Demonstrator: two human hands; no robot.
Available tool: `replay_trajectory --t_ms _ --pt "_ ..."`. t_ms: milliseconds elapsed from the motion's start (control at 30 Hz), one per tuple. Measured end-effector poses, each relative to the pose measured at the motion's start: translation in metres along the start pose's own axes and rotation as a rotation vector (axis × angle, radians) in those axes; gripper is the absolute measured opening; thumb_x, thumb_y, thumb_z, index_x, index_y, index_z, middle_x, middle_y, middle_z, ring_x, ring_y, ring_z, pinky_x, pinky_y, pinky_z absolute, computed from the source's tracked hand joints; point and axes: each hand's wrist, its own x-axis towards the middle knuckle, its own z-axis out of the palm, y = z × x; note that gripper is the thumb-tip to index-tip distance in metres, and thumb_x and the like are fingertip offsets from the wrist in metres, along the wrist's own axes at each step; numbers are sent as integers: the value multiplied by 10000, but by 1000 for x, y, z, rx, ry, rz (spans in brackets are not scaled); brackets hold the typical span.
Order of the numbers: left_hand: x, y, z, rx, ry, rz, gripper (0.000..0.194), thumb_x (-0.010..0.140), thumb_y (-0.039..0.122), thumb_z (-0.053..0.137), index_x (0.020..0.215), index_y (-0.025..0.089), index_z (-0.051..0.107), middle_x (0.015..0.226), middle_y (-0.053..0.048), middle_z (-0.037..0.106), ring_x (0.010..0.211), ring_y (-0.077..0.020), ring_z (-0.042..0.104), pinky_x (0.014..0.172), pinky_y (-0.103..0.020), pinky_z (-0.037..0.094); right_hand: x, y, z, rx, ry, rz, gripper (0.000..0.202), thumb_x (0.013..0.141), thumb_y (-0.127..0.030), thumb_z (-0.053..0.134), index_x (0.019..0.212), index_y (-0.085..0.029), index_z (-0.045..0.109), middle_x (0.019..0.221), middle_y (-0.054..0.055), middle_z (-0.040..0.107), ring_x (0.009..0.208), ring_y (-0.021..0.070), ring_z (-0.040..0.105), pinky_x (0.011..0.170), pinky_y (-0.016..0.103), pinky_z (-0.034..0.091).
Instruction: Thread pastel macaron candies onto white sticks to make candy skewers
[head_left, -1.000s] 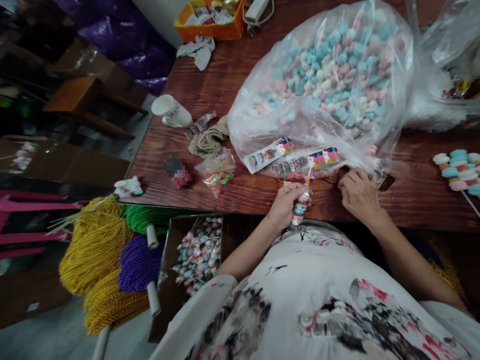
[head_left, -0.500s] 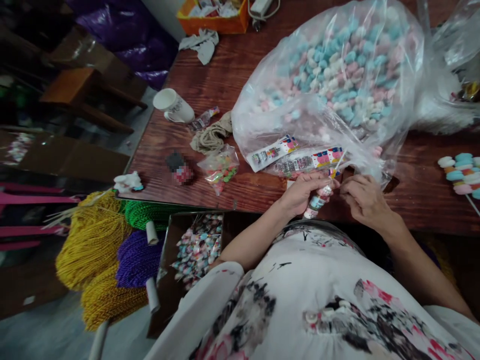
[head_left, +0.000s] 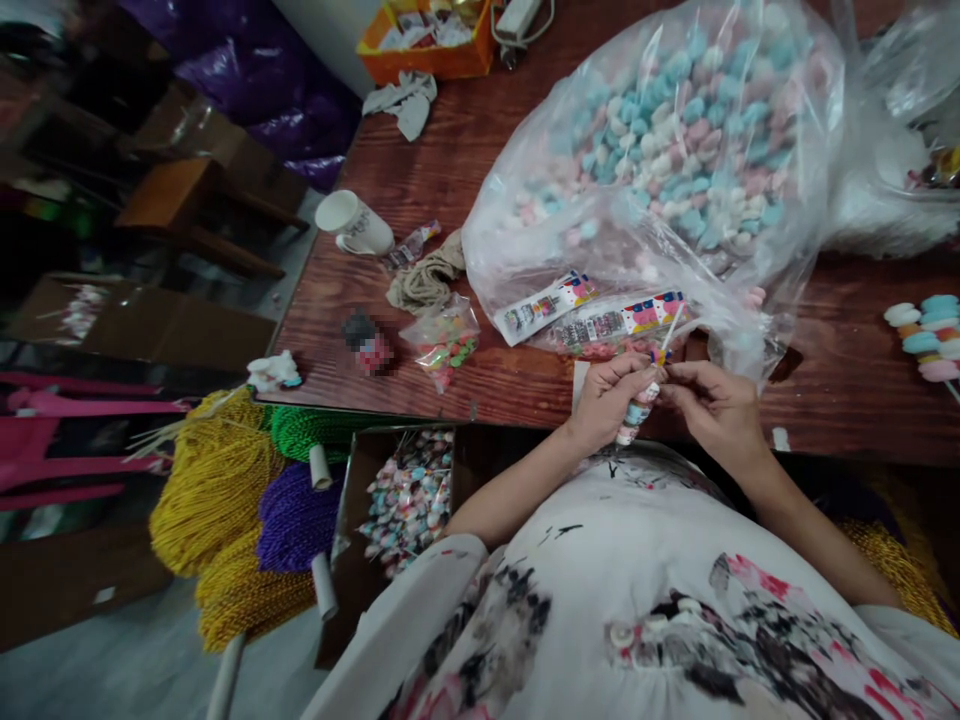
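Closely gathered, the left hand's (head_left: 609, 405) fingers grasp a wrapped candy stick (head_left: 635, 415) near its top. The right hand's (head_left: 712, 405) thumb and fingers are bent at the gathered wrapper; whether they pinch it is unclear. The candy stick tilts between the hands, at the front edge of a brown wooden table (head_left: 525, 385). Just beyond lie printed packets (head_left: 544, 305) and a big clear bag (head_left: 660, 150) of pink, white and blue sweets. Toward the left are a small bag (head_left: 445, 345) of colourful sweets, a crumpled cloth (head_left: 427, 280) and a white mug (head_left: 356, 222). Below the table edge, a cardboard box (head_left: 351, 510) holds many wrapped sweets.
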Motion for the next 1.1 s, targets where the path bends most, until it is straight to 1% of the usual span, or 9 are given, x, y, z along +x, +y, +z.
replay_trajectory --t_ms 133,233,333,433,500,600,700,967,1100 --pt "-1 -8 -7 114 -24 81 337 767 453 739 651 156 629 773 1 552 669 -64 500 590 -183 423 1 7 -1 -154 -32 -125 142 874 -119 553 896 -191 674 795 26 728 686 150 677 629 260 505" --pt "-1 -12 -10 123 -45 67 333 797 442 714 655 155 623 815 -5 559 681 -64 512 598 -189 429 1 10 -14 -322 -115 -220 190 862 -69 498 889 -176 653 811 49 713 717 168 673 649 279 488" --pt "0 -10 -10 172 -16 75 330 786 439 721 665 151 617 841 -8 572 669 -59 493 576 -184 408 -2 6 -28 -437 -122 -214 174 848 -68 510 895 -173 641 840 58 697 724 183 653 640 296 465" --pt "1 -8 -9 191 -13 22 326 800 458 688 695 158 617 702 18 530 619 -66 476 559 -196 385 -6 -4 -33 -358 29 -169 146 846 -73 561 887 -190 636 792 26 672 696 159 629 638 278 463" --pt "2 -9 -7 191 -49 21 323 813 456 660 695 159 611 638 34 493 591 -68 455 567 -210 374 -7 -10 -27 -234 87 -200 173 843 -66 587 923 -203 655 805 17 680 714 146 637 673 264 490" --pt "2 -12 -5 223 -78 136 278 838 398 621 703 155 612 663 30 498 603 -69 425 602 -224 367 -4 -10 -9 -171 53 -297 271 849 -52 571 1028 -211 697 902 49 715 770 151 670 693 261 523" --pt "-1 -12 -7 285 -104 235 277 877 348 575 675 157 578 685 20 494 646 -86 443 646 -240 381 -1 -2 4 -157 30 -276 343 873 -60 544 1119 -226 717 949 62 734 769 145 687 660 248 535" --pt "-4 -10 -17 548 -188 435 340 946 385 527 683 171 562 726 -2 504 720 -124 486 728 -260 403 -1 2 3 -38 -53 -120 320 904 -133 538 1136 -251 724 1006 33 772 848 172 737 752 293 598" --pt "-1 -15 -18 647 -179 485 268 934 271 501 692 176 568 729 -8 512 702 -124 494 698 -255 401 -4 0 3 -128 -120 -123 460 880 -90 475 1295 -216 630 1069 69 755 852 185 730 785 324 597"
